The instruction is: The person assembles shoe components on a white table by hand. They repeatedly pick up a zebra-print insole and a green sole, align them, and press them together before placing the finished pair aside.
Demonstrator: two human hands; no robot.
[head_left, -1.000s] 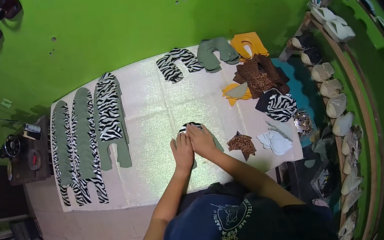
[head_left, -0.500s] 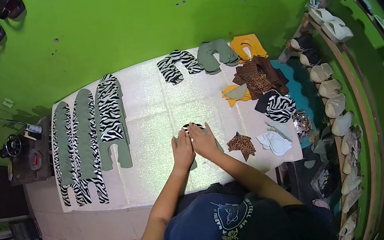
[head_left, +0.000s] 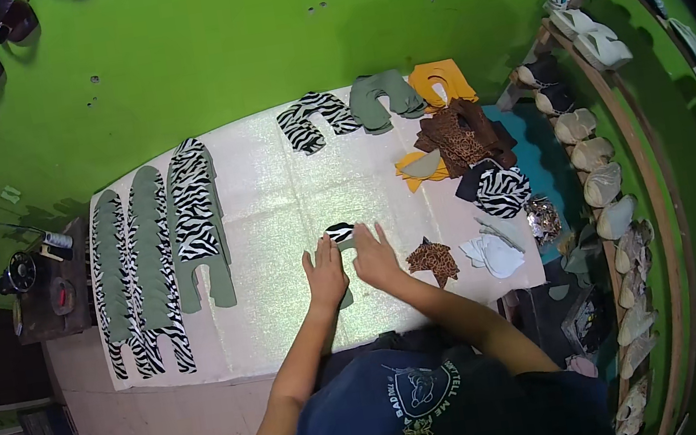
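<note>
A pale, faintly glittering sheet (head_left: 274, 201) is spread over the desk, and flat cut pieces of fabric are laid out on it. At the left edge, long narrow strips (head_left: 159, 264) in zebra print and plain olive green are set side by side. At the far edge, curved zebra pieces (head_left: 311, 119), olive pieces (head_left: 380, 97) and an orange piece (head_left: 440, 82) are grouped, with a leopard-print stack (head_left: 455, 137) just beside them.

A small zebra-and-olive piece (head_left: 340, 235) lies near the middle of the sheet. The left hand (head_left: 325, 273) and right hand (head_left: 375, 258) are pressed flat on it, fingers extended and close together, nothing being gripped.

A small leopard-print piece (head_left: 432, 261) and white pieces (head_left: 490, 255) lie to the right. Pale shoe forms (head_left: 592, 154) are ranged along a curved shelf at the right.
</note>
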